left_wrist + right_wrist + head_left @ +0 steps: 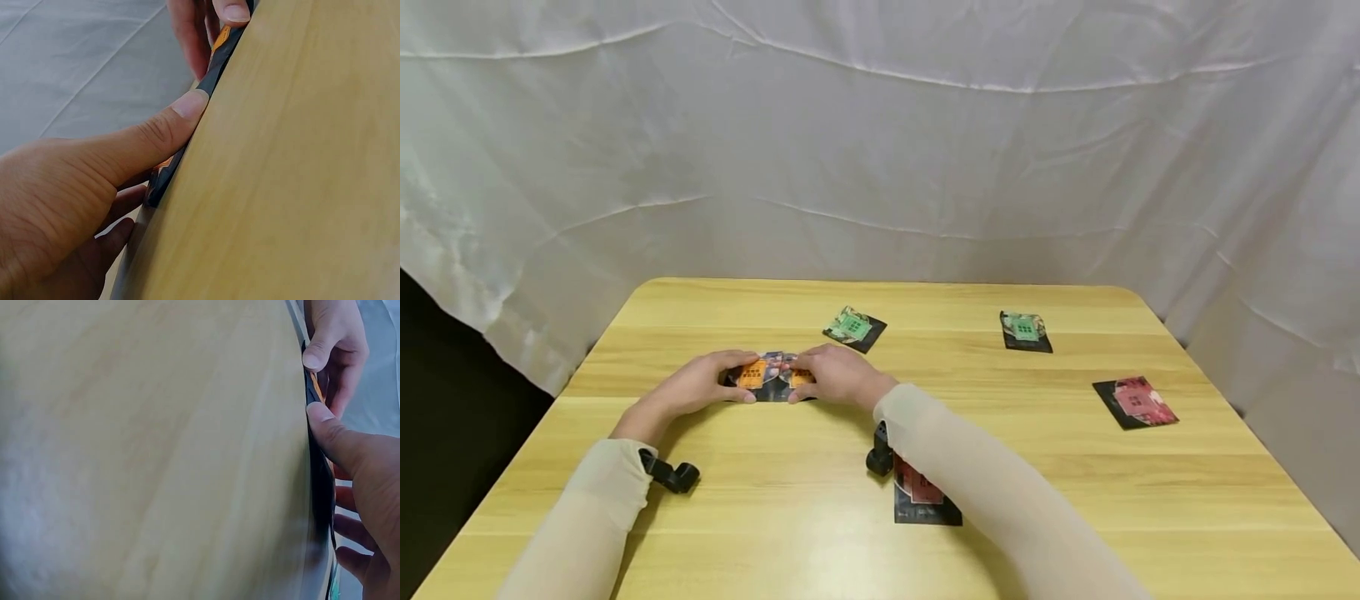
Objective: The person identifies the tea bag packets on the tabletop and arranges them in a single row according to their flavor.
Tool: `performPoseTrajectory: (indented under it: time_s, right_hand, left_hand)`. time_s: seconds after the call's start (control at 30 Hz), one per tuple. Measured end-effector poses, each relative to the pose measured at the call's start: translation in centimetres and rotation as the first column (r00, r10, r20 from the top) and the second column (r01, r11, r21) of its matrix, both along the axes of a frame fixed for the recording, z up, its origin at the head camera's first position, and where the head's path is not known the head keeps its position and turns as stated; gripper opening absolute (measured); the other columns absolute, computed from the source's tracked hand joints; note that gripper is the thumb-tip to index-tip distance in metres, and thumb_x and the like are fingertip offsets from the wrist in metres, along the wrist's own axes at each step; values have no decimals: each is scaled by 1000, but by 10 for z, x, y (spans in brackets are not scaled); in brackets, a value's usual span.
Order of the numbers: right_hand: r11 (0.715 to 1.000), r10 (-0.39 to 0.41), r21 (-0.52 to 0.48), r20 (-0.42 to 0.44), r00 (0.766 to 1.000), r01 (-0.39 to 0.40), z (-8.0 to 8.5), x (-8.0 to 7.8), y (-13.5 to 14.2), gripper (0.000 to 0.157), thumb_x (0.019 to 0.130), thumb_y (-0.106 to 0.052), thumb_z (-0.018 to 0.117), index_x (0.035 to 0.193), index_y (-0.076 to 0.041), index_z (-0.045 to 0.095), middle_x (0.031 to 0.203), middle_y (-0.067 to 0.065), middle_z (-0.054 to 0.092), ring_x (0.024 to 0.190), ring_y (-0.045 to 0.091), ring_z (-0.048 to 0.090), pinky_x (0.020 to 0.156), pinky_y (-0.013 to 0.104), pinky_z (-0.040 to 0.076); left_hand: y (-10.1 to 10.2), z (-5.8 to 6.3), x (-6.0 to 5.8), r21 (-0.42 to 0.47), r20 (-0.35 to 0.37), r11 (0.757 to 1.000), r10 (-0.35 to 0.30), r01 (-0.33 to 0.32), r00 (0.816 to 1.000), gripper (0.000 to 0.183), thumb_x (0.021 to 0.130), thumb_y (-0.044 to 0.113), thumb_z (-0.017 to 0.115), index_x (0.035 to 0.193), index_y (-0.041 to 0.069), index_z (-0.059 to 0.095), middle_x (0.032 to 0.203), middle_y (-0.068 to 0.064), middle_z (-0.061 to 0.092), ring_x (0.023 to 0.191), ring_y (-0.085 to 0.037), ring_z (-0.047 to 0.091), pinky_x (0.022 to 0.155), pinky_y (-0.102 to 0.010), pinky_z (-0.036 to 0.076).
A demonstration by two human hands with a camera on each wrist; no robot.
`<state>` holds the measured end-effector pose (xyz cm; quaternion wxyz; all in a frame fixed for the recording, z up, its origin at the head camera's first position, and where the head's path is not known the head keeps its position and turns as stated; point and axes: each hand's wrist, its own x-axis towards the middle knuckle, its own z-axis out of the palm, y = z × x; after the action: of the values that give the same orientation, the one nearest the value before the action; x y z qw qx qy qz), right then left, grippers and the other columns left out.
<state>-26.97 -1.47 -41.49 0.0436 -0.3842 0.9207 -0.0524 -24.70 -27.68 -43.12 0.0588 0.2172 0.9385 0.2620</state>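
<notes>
Orange-labelled packets (751,374) lie flat between my two hands, side by side on the wooden counter (775,483), in its left half and nearer the back left corner than the back right one. One packet is at the fingers of my left hand (703,383); its neighbour, the right-lying packet (800,378), is at those of my right hand (838,375). Their inner edges come together, but I cannot tell whether they just meet or overlap. Both are thin and dark, with an orange panel and a patterned picture on the upper face; my fingers cover part of each, and the right-lying one shows less of its panel. With my left hand I pinch the first packet, thumb along its near edge and fingers at its far side, the gap between them only as wide as the packet. With my right hand I pinch the second in the same way, thumb at the near edge and fingers curled in from the far side, the two thumb tips close but apart. Just behind my right hand, toward the back edge, lies a green-labelled packet (853,327); another green packet (1026,329) sits farther along toward the back right corner. Near the right edge rests a red-labelled packet (1135,402), tilted to that edge, and another red packet (927,496) is partly hidden by my right sleeve (992,483).
</notes>
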Motion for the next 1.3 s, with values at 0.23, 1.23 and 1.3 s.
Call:
performPoseTrajectory:
  time_s: [0.23,1.23,1.3]
  right_hand:
    - [997,53,-47,-18,998,-54,2,-5,5,60,93,-59,53,137,-18,59,138,0,56,128,17,50,107,34,40]
    - [987,56,-150,31,998,-51,9,-52,52,57,98,-54,51,144,-21,50,149,1,45,140,21,35,119,38,16]
    - [988,55,-144,21,998,-51,7,-56,55,56,98,-53,50,145,-21,50,150,2,43,140,22,35,119,38,19]
  left_hand:
    - [-2,-2,-1,-4,-4,1000,1,-1,1000,83,81,53,73,145,6,48,146,-24,44,133,-47,38,106,-62,32]
    - [2,-1,3,7,0,1000,-19,19,1000,83,83,50,74,146,5,46,146,-23,44,134,-46,36,108,-61,30]
    - [2,-1,3,1,-5,1000,-18,18,1000,82,82,49,74,146,5,46,146,-24,44,134,-46,37,108,-61,30]
